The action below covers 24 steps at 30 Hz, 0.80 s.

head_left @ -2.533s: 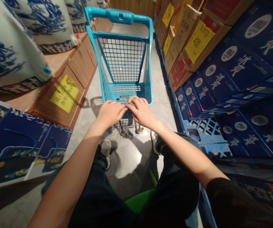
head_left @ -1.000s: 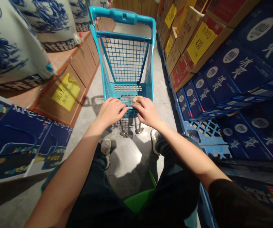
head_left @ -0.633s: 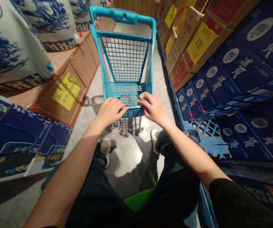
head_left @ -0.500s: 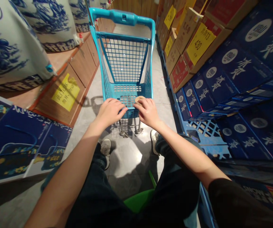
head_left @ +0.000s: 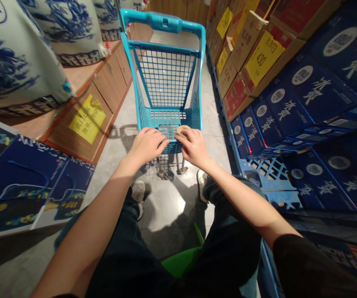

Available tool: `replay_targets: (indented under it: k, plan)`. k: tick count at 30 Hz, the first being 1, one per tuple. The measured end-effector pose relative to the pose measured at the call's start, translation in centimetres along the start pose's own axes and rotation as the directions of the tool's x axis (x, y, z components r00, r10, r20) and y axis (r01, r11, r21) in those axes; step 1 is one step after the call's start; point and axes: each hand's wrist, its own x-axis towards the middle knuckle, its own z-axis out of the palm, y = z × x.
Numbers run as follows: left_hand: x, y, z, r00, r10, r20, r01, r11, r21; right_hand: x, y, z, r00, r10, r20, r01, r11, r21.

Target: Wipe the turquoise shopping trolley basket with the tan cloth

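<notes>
The blue cart (head_left: pixel 164 23) stands in the aisle with its handle at the far end, so the person faces the basket's low near edge, probably because that end is the easiest to reach into. The left hand (head_left: pixel 149 145) lies palm down over the left part of the cart's near edge, fingers loosely bent and thumb slightly apart; it seems placed to steady the cart, though I cannot tell whether it grips the rim. The right hand (head_left: pixel 194 145) is narrowed at the right part of the cart's near edge, thumb and fingers pinching a tan rounded piece (head_left: pixel 182 128) just above the basket, a fingertip hold that suits something so small and light-looking. A shoe (head_left: pixel 139 196) and its fellow are planted wide on the near side of the cart, likely for balance, with a green object (head_left: pixel 183 261) between the legs. Left of the cart, large printed sacks (head_left: pixel 75 31) sit on a wooden cabinet (head_left: pixel 111 91), perhaps raised for display; right of it, blue boxes (head_left: pixel 313 85) are stacked on a plastic pallet (head_left: pixel 277 184), presumably to lift them off the floor.
</notes>
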Motion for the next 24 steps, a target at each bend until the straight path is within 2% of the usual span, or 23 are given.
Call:
replay_targets:
  k: [3,5,9,11,16,20,22,24]
  plan:
    - [-0.2,-0.1,0.0,1.0,0.013,0.014,-0.013,1.0,0.015,0.3,-0.7,0.8,0.996,-0.085,0.024,0.085,0.996,0.014]
    - [-0.3,-0.4,-0.1,1.0,0.022,0.013,-0.022,1.0,0.013,0.6,0.0,0.1,0.991,-0.124,0.045,0.124,0.992,0.012]
    - [-0.4,-0.5,-0.2,0.999,0.032,0.008,-0.032,0.999,-0.002,0.8,2.4,-2.2,1.0,-0.026,-0.002,0.026,1.0,-0.007]
    - [-0.3,-0.4,-0.2,0.999,0.028,0.015,-0.028,1.0,0.001,0.5,2.9,-2.6,0.999,0.019,-0.042,-0.019,1.0,-0.005]
    - [-0.2,-0.2,-0.2,1.0,0.004,0.016,-0.004,1.0,-0.003,-0.4,0.8,-0.5,1.0,0.007,-0.017,-0.007,1.0,0.002]
    - [-0.5,-0.4,-0.2,1.0,0.013,-0.008,-0.013,1.0,-0.019,-0.1,-0.3,0.4,0.997,-0.082,0.015,0.081,0.996,0.023]
    - [-0.6,-0.6,-0.2,1.0,0.021,-0.005,-0.021,1.0,-0.011,0.2,0.3,-0.5,0.987,-0.155,0.028,0.154,0.988,0.031]
    - [-0.6,-0.6,-0.3,1.0,0.027,0.009,-0.027,1.0,0.0,0.4,1.3,-1.8,0.984,-0.175,0.04,0.173,0.984,0.037]
